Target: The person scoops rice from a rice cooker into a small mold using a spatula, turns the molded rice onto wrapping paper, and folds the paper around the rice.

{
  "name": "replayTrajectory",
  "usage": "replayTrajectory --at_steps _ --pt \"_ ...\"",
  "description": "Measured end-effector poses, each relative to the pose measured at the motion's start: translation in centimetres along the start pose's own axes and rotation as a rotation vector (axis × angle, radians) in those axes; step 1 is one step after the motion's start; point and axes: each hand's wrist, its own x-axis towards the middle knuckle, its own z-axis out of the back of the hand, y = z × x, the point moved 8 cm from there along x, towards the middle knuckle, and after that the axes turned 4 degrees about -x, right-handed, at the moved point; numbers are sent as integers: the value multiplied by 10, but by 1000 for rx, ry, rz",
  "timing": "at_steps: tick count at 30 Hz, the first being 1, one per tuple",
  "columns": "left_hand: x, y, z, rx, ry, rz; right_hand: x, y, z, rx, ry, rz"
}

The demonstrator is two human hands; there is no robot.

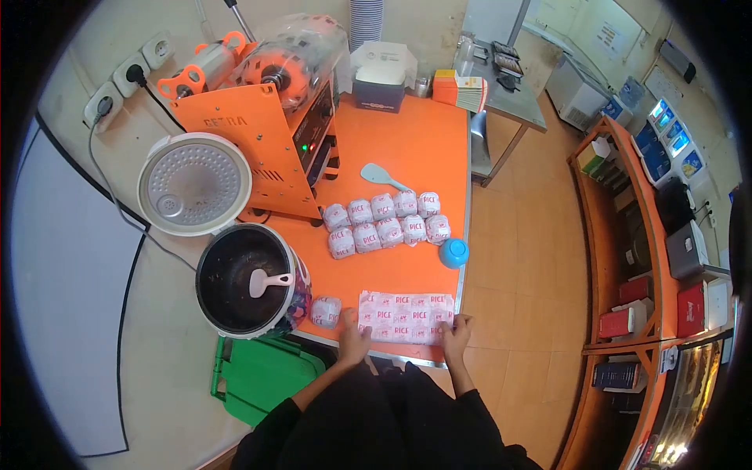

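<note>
A flat stack of white wrapping paper printed with red "RICE" lies near the front edge of the orange table. My left hand is closed at its lower left corner, and my right hand grips the right edge. Just left of the paper sits one wrapped rice ball. Two rows of wrapped rice portions stand farther back. A blue cup rests by the table's right edge. To the left, an open rice cooker has a pink rice paddle inside.
Behind the rows lie a light blue paddle and an orange sealing machine. The cooker's lid is raised against the wall side. A green bin lid is below the table at left. Orange shelves line the right side.
</note>
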Motion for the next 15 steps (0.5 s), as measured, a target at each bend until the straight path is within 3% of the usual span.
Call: replayTrajectory --at_steps 2,5,8,10,12,13,15 --pt "-6 -9 0 44 14 60 -10 10 16 -183 -71 44" --pt "-4 -11 -1 135 39 90 -32 -21 17 -226 -109 -102" --pt "-7 -11 -4 119 1 50 -43 -36 12 -150 53 -367" --pt "-6 -1 -7 74 -58 5 -40 -26 22 -217 63 -331" --pt "-12 39 -17 -169 28 316 -39 -25 27 -294 90 -304" --pt "-20 13 -8 -453 63 482 -35 -28 26 -326 156 -265" --pt "-21 26 -13 -509 58 421 -27 -31 26 -311 235 -243"
